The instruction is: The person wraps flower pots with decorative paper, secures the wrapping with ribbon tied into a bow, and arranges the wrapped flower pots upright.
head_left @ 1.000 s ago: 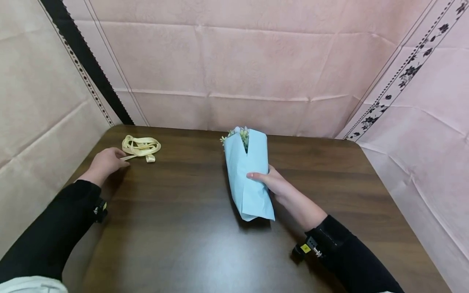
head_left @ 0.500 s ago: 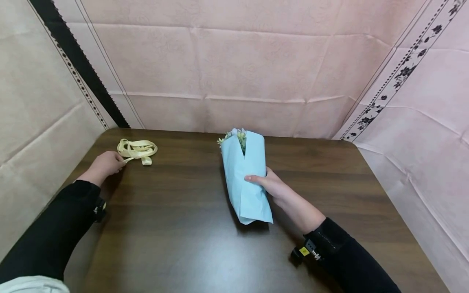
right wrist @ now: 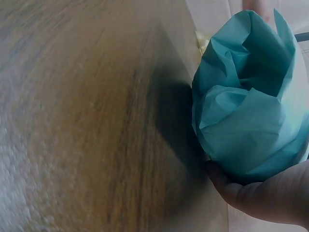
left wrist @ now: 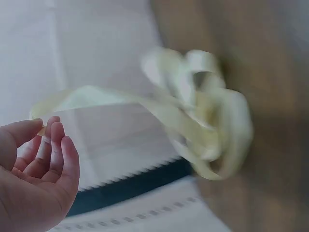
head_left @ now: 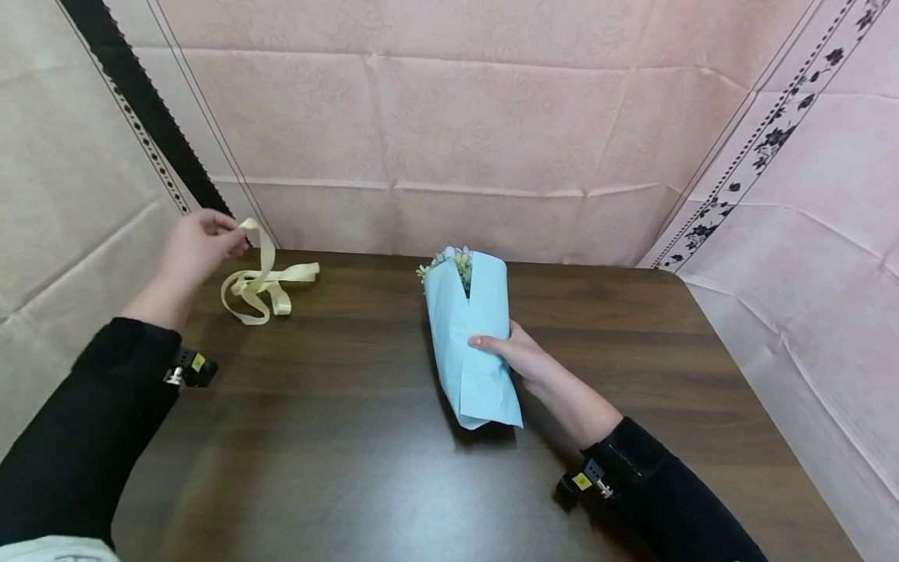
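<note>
At the far left of the table, my left hand (head_left: 199,248) pinches one end of a pale yellow ribbon (head_left: 267,257) between thumb and fingertips. The ribbon (left wrist: 212,130) hangs from that pinch in loose loops, blurred in the left wrist view. My right hand (head_left: 530,355) grips a bouquet wrapped in light blue paper (head_left: 474,343) from its right side, thumb on top, other fingers mostly hidden. Small pale flowers (head_left: 460,264) poke out at its far end. In the right wrist view, the folded lower end of the blue paper (right wrist: 246,130) faces the camera, its inside in shadow.
A dark brown wooden table (head_left: 337,437) lies under both hands. Pale pink cloth (head_left: 485,125) with creases hangs behind it and along both sides. A black camera (head_left: 195,368) is strapped to the left wrist, and another camera (head_left: 572,485) to the right.
My left hand has risen from the table with the ribbon's end, drawing the coil up and loosening its loops. The right hand and the bouquet keep their place.
</note>
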`<action>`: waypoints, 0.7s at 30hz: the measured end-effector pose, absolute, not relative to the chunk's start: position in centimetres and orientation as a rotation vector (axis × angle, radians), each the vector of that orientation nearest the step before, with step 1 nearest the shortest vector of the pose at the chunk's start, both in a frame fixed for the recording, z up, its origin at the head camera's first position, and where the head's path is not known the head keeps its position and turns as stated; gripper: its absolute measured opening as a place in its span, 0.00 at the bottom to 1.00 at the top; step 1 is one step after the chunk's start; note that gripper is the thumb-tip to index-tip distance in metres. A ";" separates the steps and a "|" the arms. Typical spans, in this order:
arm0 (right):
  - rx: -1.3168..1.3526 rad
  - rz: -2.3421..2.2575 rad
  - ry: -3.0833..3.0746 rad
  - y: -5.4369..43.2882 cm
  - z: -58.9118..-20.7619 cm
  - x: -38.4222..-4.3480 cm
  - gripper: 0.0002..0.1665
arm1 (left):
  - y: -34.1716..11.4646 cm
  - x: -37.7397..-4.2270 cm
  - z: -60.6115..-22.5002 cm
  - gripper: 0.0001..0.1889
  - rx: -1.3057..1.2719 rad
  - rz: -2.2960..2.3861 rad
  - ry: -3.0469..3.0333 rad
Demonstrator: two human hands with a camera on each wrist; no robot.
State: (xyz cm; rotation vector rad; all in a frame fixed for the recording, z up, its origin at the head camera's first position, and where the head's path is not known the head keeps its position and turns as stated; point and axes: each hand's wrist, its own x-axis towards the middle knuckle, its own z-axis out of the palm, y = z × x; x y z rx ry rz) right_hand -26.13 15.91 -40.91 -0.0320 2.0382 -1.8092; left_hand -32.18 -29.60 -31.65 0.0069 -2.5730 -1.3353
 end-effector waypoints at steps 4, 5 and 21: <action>-0.032 -1.811 2.036 15.9 -40.9 -26.0 0.42 | -27.2 -31.7 -28.7 0.10 -0.047 -1.415 -2.483; -0.033 -1.811 2.037 15.9 -41.0 -26.0 0.42 | -26.6 -31.5 -28.0 0.11 -0.060 -1.418 -2.480; -0.016 -1.820 2.039 16.2 -41.2 -26.2 0.42 | -18.0 -29.4 -28.8 0.13 -0.238 -1.325 -2.637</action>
